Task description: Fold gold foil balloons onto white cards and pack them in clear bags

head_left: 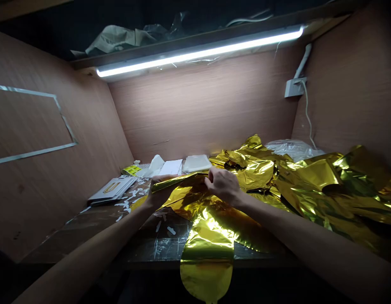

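Note:
My left hand (160,191) and my right hand (224,185) both hold a gold foil balloon (195,202) near the middle of the dark tabletop. A folded strip of the foil (176,181) runs from my left hand to my right fingers. The balloon's rounded lower end (206,274) hangs over the table's front edge. To the right, a large heap of crumpled gold foil (328,190) touches the foil under my right hand. The hands hide part of the folded strip.
White paper scraps (132,195) litter the table (160,245) beside a stack of white cards (112,189). Behind stand a yellow sheet (131,170), white papers (170,167) and a clear plastic bag (290,148). Wooden walls (202,109) enclose the bench under a light bar (198,54).

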Available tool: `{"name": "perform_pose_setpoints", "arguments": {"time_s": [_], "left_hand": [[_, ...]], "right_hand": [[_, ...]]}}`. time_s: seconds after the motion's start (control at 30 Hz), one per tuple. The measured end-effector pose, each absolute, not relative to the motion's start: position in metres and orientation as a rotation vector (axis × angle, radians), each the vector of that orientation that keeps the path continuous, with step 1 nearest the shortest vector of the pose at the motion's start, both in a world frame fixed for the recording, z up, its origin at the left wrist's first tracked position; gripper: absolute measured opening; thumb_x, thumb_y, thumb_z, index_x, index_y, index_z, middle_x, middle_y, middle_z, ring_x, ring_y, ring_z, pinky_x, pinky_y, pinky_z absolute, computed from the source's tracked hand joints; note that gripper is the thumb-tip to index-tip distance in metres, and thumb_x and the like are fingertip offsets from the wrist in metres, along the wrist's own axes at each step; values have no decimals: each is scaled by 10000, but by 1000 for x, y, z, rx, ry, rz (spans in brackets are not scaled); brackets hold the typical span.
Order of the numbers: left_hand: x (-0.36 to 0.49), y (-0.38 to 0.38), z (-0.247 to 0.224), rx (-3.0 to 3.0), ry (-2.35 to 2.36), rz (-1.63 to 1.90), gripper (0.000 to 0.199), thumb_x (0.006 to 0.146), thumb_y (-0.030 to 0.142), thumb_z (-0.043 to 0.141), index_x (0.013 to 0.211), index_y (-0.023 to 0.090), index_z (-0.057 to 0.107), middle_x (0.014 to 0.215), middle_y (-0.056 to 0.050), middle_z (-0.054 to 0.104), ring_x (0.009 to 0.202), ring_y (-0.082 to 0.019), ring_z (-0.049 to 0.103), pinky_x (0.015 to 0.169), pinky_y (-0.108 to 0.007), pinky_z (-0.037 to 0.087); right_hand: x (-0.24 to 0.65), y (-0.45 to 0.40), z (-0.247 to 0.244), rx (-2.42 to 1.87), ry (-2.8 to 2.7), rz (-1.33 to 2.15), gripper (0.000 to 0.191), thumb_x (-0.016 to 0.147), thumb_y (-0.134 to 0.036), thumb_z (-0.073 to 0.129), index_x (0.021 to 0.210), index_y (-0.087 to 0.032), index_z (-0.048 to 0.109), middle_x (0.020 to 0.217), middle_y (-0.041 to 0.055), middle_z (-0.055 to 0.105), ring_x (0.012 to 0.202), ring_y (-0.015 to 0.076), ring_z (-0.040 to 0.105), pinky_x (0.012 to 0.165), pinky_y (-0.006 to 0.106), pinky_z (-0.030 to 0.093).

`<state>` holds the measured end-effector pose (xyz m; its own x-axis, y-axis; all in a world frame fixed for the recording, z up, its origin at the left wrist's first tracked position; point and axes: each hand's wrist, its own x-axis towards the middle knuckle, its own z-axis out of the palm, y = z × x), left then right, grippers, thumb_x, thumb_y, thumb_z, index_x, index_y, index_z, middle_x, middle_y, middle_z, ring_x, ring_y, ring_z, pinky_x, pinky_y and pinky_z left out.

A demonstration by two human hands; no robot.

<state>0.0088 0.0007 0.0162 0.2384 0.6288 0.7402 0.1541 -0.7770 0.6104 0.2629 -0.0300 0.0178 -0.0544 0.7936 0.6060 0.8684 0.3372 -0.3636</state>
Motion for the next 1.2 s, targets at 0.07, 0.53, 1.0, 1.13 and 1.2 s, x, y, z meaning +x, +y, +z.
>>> {"name": "perform_pose_setpoints", "arguments": {"time_s": [0.07,0.53,1.0,1.13,1.2], "left_hand": [[9,-3,18,2115,696,1608,330,776,422,844,943,138,822,870,-88,811,808,-266,771,722,-365,659],[19,-36,3,2417,342,1089,166,911,392,728,940,266,832,1010,-87,790,1022,-322,759,1070,-600,525],[13,-29,-4,2580,340,1099,168,826,128,737,923,235,823,997,-90,799,1056,-307,747,1039,-540,561],[7,-25,2,2683,338,1119,160,862,184,724,973,247,820,1032,-98,796,1089,-300,738,1019,-507,574],[5,-23,3,2693,300,1096,168,885,225,710,1011,253,818,1056,-102,793,1115,-301,727,1010,-486,580]], "right_hand": [[266,-26,22,-1558,-1826,331,420,937,-454,536,674,-157,672,685,135,680,660,233,643,648,338,519],[279,7,22,-1165,-918,1168,144,778,-208,748,851,-126,655,794,102,738,677,200,695,621,322,603],[313,34,4,-1342,-930,1025,169,665,-88,756,691,-153,602,601,28,637,534,166,610,438,260,522],[320,35,4,-1377,-944,984,235,639,-52,715,615,-194,529,488,-28,513,461,137,521,409,243,465],[320,34,5,-1374,-952,977,255,625,-29,680,590,-204,497,463,-42,469,451,126,492,414,237,452]]}}
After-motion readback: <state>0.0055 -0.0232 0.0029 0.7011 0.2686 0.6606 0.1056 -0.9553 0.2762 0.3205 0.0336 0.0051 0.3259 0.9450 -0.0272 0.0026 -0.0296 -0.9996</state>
